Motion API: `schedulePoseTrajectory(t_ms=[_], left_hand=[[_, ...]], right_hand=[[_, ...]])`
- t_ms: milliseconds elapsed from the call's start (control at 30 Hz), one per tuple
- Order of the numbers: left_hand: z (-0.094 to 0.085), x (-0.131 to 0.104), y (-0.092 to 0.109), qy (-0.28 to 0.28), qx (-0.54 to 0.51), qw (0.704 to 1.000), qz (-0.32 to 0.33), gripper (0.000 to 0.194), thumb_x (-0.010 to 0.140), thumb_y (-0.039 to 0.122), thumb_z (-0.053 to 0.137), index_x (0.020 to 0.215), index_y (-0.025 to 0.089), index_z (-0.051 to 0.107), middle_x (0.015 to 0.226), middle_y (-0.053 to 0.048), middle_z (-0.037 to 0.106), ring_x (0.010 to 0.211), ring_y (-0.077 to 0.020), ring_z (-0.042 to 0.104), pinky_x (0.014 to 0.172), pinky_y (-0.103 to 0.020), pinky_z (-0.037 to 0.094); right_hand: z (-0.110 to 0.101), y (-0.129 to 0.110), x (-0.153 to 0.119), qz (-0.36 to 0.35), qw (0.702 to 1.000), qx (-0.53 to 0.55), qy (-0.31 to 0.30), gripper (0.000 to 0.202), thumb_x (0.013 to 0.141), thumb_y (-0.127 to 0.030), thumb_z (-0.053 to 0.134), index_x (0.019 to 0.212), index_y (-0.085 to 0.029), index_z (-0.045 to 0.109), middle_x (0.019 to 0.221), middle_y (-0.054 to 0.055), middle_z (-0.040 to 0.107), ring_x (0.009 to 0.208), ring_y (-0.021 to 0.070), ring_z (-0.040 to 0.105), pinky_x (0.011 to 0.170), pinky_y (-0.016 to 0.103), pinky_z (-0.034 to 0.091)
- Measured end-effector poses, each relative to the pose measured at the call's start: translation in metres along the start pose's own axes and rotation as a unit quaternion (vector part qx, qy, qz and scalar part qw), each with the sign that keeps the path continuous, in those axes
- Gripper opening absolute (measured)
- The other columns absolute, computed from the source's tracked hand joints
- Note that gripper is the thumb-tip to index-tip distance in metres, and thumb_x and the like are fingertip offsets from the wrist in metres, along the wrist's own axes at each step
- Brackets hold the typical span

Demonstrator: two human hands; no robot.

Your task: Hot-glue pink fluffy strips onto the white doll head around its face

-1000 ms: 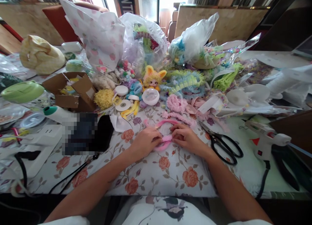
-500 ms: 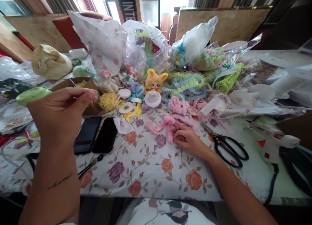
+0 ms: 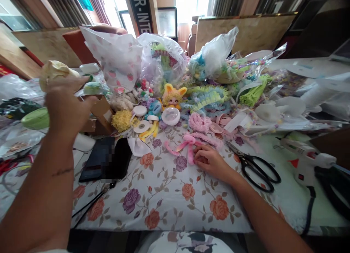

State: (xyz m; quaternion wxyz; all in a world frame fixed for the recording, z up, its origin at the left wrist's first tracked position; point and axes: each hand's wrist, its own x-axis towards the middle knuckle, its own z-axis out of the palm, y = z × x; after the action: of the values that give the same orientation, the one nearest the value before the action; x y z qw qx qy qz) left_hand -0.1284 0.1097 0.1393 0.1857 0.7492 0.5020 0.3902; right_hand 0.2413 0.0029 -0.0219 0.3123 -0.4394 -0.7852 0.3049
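My left hand (image 3: 67,107) is raised over the left side of the table, in front of a cream cloth bag (image 3: 56,72). Motion blurs it, but the thumb and forefinger stand apart and nothing shows between them. Low over the tabletop, my right hand (image 3: 210,160) has its fingers curled around the near end of a pink fuzzy chenille stem (image 3: 188,145); the fingertips are partly hidden. A pink fluffy bundle (image 3: 200,122) lies just beyond. Right of that hand are black-handled scissors (image 3: 255,165).
Two dark phones (image 3: 97,160) lie at left beside a cardboard box (image 3: 101,112). A yellow-eared doll (image 3: 174,96) sits behind a round clear-lidded container (image 3: 171,116). Plastic bags (image 3: 112,59) and fuzzy trims fill the back. A glue gun (image 3: 306,160) stands right.
My left hand has gone from a pinch to thumb and forefinger apart, shifting slightly left and away from me. My right hand stays by the pink stem. The view has tilted slightly.
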Motion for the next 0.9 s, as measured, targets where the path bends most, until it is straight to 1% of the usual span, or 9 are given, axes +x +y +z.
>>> schedulePoseTrajectory(t_ms=[33,67,167,200,333,500,633,767,900], left_hand=[[0.022,-0.013,0.009,0.035,0.032,0.999,0.018,0.029,0.084,0.039,0.055,0.065,0.017,0.063,0.058,0.008,0.062,0.105,-0.0173,0.057,0.075,-0.029,0.036],[0.046,-0.027,0.018,0.007,0.062,0.997,0.041,0.023,0.084,0.037,0.058,0.071,0.019,0.067,0.07,0.007,0.068,0.099,-0.018,0.06,0.078,-0.031,0.04],[0.118,-0.066,0.042,-0.232,0.052,0.954,0.184,0.012,0.086,0.029,0.059,0.085,0.022,0.069,0.098,-0.002,0.071,0.097,-0.0203,0.061,0.089,-0.034,0.045],[0.139,-0.076,0.047,-0.274,0.042,0.935,0.223,0.014,0.089,0.023,0.055,0.096,0.02,0.067,0.106,-0.005,0.069,0.102,-0.0209,0.059,0.09,-0.034,0.045],[0.194,-0.092,0.053,-0.304,0.062,0.896,0.318,0.025,0.091,0.006,0.037,0.097,0.015,0.06,0.102,-0.009,0.063,0.096,-0.0195,0.054,0.088,-0.032,0.044],[0.215,-0.082,0.051,-0.325,0.13,0.865,0.36,0.014,0.086,0.008,0.045,0.088,0.015,0.057,0.093,-0.009,0.059,0.089,-0.0218,0.05,0.088,-0.037,0.043],[0.223,-0.074,0.05,-0.315,0.147,0.856,0.383,0.017,0.087,0.009,0.044,0.08,0.016,0.058,0.088,-0.009,0.059,0.086,-0.021,0.05,0.088,-0.037,0.042],[0.224,-0.068,0.049,-0.248,0.111,0.893,0.359,0.023,0.09,0.011,0.04,0.08,0.015,0.061,0.087,-0.009,0.058,0.084,-0.0199,0.05,0.079,-0.033,0.043],[0.218,-0.062,0.057,-0.19,0.056,0.933,0.301,0.026,0.093,0.015,0.038,0.083,0.016,0.063,0.092,-0.009,0.061,0.089,-0.0192,0.052,0.081,-0.032,0.044]], right_hand=[[0.0,-0.001,0.0,0.0,1.0,-0.001,0.002,0.011,0.083,-0.015,0.059,0.075,-0.018,0.065,0.105,0.01,0.062,0.089,0.02,0.06,0.076,0.033,0.048],[-0.001,-0.001,0.0,0.001,1.0,-0.002,0.003,0.011,0.084,-0.015,0.058,0.075,-0.018,0.066,0.104,0.01,0.062,0.09,0.0203,0.06,0.078,0.033,0.048],[-0.002,-0.002,0.0,-0.003,1.0,0.009,0.001,0.01,0.085,-0.016,0.06,0.079,-0.019,0.067,0.104,0.01,0.062,0.094,0.0214,0.06,0.082,0.035,0.048],[-0.003,-0.002,0.0,-0.006,1.0,0.015,-0.001,0.008,0.085,-0.017,0.061,0.082,-0.019,0.068,0.105,0.01,0.062,0.096,0.0218,0.059,0.084,0.036,0.048],[-0.009,-0.004,-0.001,-0.01,0.999,0.042,-0.02,0.013,0.087,-0.016,0.057,0.087,-0.02,0.069,0.102,0.008,0.064,0.094,0.0204,0.06,0.083,0.034,0.048],[-0.01,-0.001,-0.001,-0.02,0.998,0.055,-0.02,0.016,0.085,-0.01,0.055,0.081,-0.019,0.068,0.097,0.007,0.064,0.094,0.0205,0.059,0.083,0.035,0.048],[-0.006,0.001,0.0,-0.022,0.998,0.051,0.001,0.016,0.082,-0.008,0.056,0.081,-0.019,0.067,0.104,0.008,0.062,0.099,0.0216,0.059,0.086,0.036,0.047],[-0.012,-0.005,0.0,-0.004,0.998,0.062,0.006,0.018,0.084,-0.012,0.053,0.07,-0.019,0.063,0.099,0.006,0.063,0.095,0.0212,0.058,0.085,0.035,0.047],[-0.021,-0.016,-0.002,0.054,0.985,0.161,-0.037,0.027,0.089,-0.025,0.051,0.063,-0.019,0.055,0.069,0.001,0.057,0.071,0.0162,0.056,0.067,0.029,0.048]])
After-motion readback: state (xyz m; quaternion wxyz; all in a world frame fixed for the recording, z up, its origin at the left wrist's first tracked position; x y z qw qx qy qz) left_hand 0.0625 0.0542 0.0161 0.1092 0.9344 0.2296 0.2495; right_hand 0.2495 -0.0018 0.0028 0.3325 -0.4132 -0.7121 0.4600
